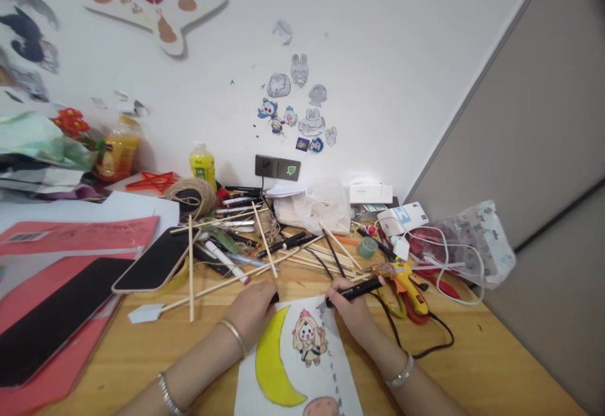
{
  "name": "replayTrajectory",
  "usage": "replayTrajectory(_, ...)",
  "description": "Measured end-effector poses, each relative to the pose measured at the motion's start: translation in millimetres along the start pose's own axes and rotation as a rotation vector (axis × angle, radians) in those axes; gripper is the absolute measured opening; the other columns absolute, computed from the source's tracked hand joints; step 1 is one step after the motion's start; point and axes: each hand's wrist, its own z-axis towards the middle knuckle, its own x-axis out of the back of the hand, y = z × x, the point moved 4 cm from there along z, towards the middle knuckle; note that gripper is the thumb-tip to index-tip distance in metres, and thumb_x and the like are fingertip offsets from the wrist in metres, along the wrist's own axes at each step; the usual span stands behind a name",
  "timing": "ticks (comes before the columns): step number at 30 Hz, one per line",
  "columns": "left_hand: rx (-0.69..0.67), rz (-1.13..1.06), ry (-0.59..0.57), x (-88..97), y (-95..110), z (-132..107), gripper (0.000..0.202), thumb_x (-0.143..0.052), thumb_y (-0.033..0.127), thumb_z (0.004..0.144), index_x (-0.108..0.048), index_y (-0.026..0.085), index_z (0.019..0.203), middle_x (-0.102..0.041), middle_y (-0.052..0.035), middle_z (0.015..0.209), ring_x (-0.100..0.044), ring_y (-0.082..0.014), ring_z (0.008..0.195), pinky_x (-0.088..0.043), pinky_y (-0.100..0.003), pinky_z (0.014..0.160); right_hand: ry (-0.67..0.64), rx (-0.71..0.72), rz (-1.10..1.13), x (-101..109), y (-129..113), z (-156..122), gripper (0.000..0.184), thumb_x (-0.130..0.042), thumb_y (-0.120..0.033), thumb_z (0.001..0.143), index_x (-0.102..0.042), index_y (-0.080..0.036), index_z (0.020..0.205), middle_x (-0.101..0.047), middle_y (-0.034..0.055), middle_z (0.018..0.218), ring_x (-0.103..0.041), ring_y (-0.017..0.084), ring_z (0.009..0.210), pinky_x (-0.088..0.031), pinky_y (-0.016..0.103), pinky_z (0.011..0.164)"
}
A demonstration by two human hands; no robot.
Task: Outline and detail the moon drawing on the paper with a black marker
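My right hand (352,309) is closed round a black marker (363,287), its lower end at the top right of a white sheet of paper (246,391). Grey shading shows under that end. My left hand (253,312) rests at the sheet's upper left corner, fingers curled, with a small black marker cap (275,299) poking out of them. On the sheet are a yellow crescent moon (271,365), a cartoon figure in a hooded robe (309,337), a column of small dark characters and a pinkish-brown round shape (321,406), cut off by the lower frame edge.
A yellow glue gun (407,287) with a black cord lies right of my right hand. Wooden sticks (326,255), pens and twine (191,194) crowd the back. At left are a phone (154,260), a large black panel (59,318) and red folders (85,239).
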Motion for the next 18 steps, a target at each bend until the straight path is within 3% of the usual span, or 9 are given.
replayTrajectory(5,0.018,0.007,-0.007,0.0,-0.5,-0.9,0.012,-0.042,0.009,0.078,-0.05,0.018,0.076,-0.06,-0.0072,0.082,-0.057,-0.0217,0.084,-0.044,-0.032,0.074,0.182,-0.051,0.103,12.3,-2.2,6.2,0.018,-0.045,-0.03,0.074,-0.045,-0.023,0.057,-0.045,-0.003,0.052,-0.043,0.017,0.049,-0.036,0.028,0.049)
replayTrajectory(18,0.015,-0.037,-0.039,1.0,-0.7,-0.4,0.016,-0.043,0.006,0.076,-0.054,0.013,0.083,-0.062,-0.0118,0.093,-0.056,-0.0233,0.09,-0.043,-0.033,0.08,0.198,-0.07,0.173,11.7,-4.1,6.1,0.018,-0.048,-0.032,0.075,-0.046,-0.023,0.059,-0.048,-0.0033,0.053,-0.047,0.017,0.052,-0.038,0.027,0.05)
